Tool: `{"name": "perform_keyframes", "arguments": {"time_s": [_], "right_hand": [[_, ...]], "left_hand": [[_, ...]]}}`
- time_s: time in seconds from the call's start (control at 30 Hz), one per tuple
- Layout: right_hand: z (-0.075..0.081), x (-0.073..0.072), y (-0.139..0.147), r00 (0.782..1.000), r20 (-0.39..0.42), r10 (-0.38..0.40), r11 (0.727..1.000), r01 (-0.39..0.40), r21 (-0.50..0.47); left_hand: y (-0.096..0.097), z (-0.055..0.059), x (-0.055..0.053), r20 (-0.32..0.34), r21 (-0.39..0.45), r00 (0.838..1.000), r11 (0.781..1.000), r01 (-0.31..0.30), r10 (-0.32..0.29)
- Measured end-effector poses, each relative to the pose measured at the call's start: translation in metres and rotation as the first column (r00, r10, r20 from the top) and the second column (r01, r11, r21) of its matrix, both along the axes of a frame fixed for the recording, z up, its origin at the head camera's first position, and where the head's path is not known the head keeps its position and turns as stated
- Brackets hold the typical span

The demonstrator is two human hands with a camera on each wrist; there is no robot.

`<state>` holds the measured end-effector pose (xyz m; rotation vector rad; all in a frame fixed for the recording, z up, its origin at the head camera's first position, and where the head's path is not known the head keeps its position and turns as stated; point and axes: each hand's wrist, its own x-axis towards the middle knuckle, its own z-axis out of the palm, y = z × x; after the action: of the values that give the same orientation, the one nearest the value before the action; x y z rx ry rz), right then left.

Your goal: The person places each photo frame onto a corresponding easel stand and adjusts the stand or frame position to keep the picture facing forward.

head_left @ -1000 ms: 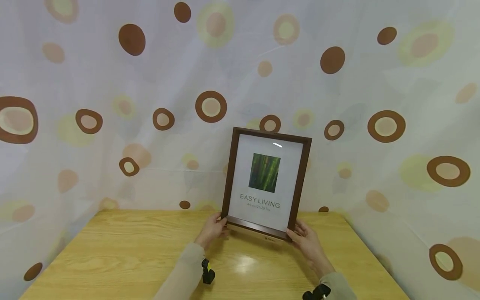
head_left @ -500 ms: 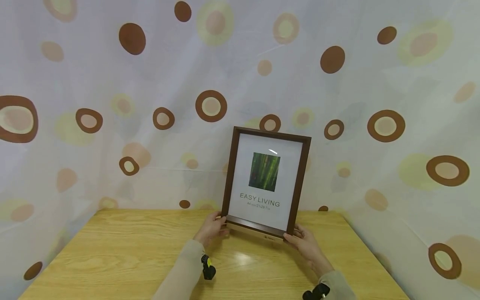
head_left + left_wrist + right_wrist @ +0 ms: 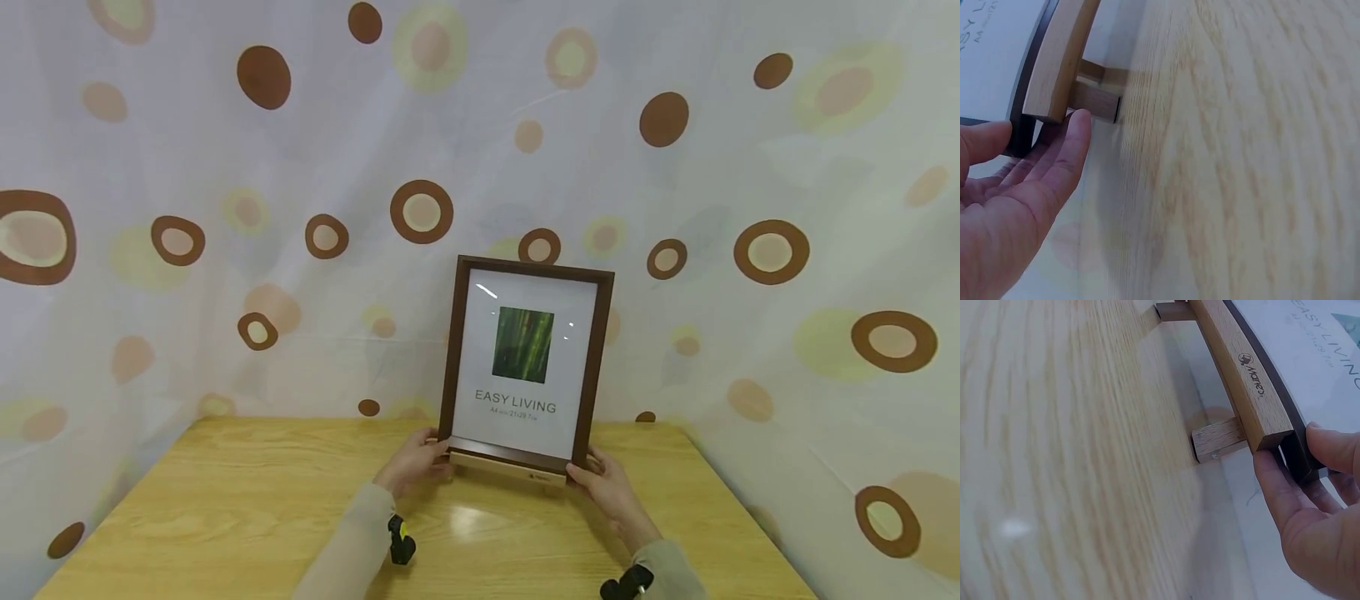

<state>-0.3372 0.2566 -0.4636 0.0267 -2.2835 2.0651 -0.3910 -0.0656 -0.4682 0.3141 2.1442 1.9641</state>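
A dark brown picture frame [image 3: 527, 462] with a white "EASY LIVING" insert and a green bamboo picture leans back, slightly tilted, on the pale wooden ledge of a small tabletop easel [image 3: 507, 469]. My left hand [image 3: 414, 461] pinches the frame's lower left corner, thumb on the front and fingers behind and below. At the lower right corner, my right hand [image 3: 611, 493] grips it the same way. In the right wrist view, the ledge [image 3: 1249, 378] carries printed lettering, and a short easel foot [image 3: 1219, 439] stands on the table. Most of the easel is hidden behind the frame.
The light wood-grain table [image 3: 225, 508] spreads out on both sides of the easel. Behind it hangs a pale curtain [image 3: 337, 150] with brown and yellow spots, which also runs along the left and right sides.
The picture frame has shifted a little to the left and stands slightly straighter, with more of the easel ledge showing beneath it. My left hand has moved left with its corner.
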Motion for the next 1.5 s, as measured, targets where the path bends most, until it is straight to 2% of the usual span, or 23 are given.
{"name": "perform_keyframes", "arguments": {"time_s": [0.2,0.53,0.87,1.07,1.27,1.5], "right_hand": [[0.001,-0.002,-0.001,1.000,-0.006,0.011,1.000,-0.011,0.001],[0.000,-0.007,-0.003,0.999,-0.005,0.040,0.999,-0.040,0.014],[-0.002,-0.014,-0.021,0.998,-0.036,0.044,0.999,-0.044,-0.013],[-0.003,-0.019,-0.033,0.997,-0.050,0.063,0.998,-0.064,-0.025],[-0.001,-0.025,-0.045,0.997,-0.045,0.059,0.998,-0.060,-0.036],[-0.007,-0.031,-0.055,0.997,-0.057,0.061,0.998,-0.062,-0.019]], "left_hand": [[-0.008,-0.005,-0.001,0.016,0.080,0.998,0.995,0.064,-0.066],[-0.019,-0.006,0.002,-0.025,0.052,0.995,0.994,0.096,-0.095],[-0.037,-0.005,0.013,-0.046,-0.029,0.998,0.999,0.031,-0.033],[-0.051,-0.005,0.014,-0.059,-0.040,0.998,0.999,0.006,-0.009],[-0.061,0.000,0.012,-0.074,-0.031,0.997,0.999,-0.008,0.006],[-0.071,-0.003,0.018,-0.080,-0.022,0.996,0.999,-0.030,0.028]]}}
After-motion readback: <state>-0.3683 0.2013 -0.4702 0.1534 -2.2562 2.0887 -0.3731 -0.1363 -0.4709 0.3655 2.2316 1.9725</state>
